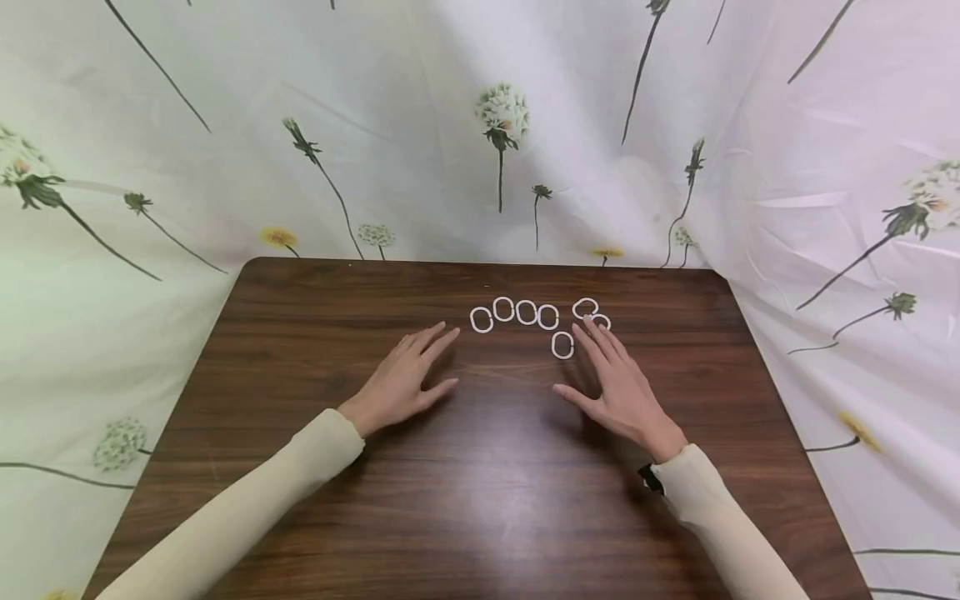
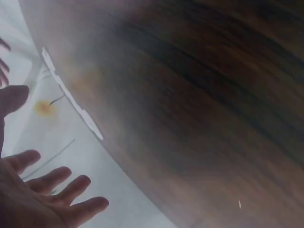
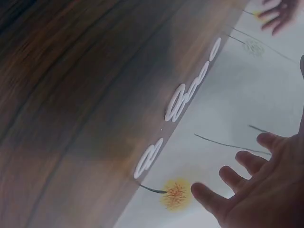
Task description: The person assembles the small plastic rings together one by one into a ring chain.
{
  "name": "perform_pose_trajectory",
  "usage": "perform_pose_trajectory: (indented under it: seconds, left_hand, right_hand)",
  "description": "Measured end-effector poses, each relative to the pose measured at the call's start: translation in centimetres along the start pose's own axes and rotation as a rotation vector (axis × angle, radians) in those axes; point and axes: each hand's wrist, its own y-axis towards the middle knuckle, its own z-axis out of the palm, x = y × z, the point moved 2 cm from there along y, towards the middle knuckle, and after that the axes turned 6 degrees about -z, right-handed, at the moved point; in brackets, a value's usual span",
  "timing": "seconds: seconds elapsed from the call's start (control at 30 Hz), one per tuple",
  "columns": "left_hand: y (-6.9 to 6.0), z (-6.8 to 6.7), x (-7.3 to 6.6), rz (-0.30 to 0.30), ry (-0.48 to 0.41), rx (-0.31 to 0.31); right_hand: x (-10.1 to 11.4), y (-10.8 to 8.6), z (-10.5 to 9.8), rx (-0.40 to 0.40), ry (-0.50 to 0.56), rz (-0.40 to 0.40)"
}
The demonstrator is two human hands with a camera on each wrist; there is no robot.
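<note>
Several white oval rings lie on the dark wooden table [image 1: 480, 517] toward its far edge. A curved row of them starts at the leftmost ring [image 1: 472, 319]. Closer to the right hand are a separate ring [image 1: 554, 345] and a pair farther back, whose upper ring [image 1: 585, 299] touches or overlaps its neighbour. My left hand [image 1: 401, 379] hovers left of the row with fingers extended and holds nothing. My right hand [image 1: 618, 387] has its fingers spread, its fingertips partly covering the rightmost ring in the head view. Whether it touches that ring I cannot tell.
A white cloth [image 1: 420, 167] printed with dandelions hangs behind the table and along both sides. Something black [image 1: 651, 478] shows at the right sleeve's cuff. The table's far edge runs just behind the rings.
</note>
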Motion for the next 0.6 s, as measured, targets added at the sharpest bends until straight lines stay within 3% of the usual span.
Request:
perform_pose_trajectory:
  seconds: [0.13,0.33,0.6]
  left_hand:
    - [0.8,0.6,0.3,-0.067,-0.07,0.003]
    - [2.4,1.5,0.7,-0.154,-0.182,0.007]
    - [4.2,2.1,0.8,-0.249,-0.248,0.032]
  right_hand:
    - [-0.4,0.9,0.5,-0.085,0.114,0.017]
    - [-1.1,2.1,0.9,-0.21,0.202,0.005]
    - [-1.9,3.0,1.9,-0.21,0.294,0.057]
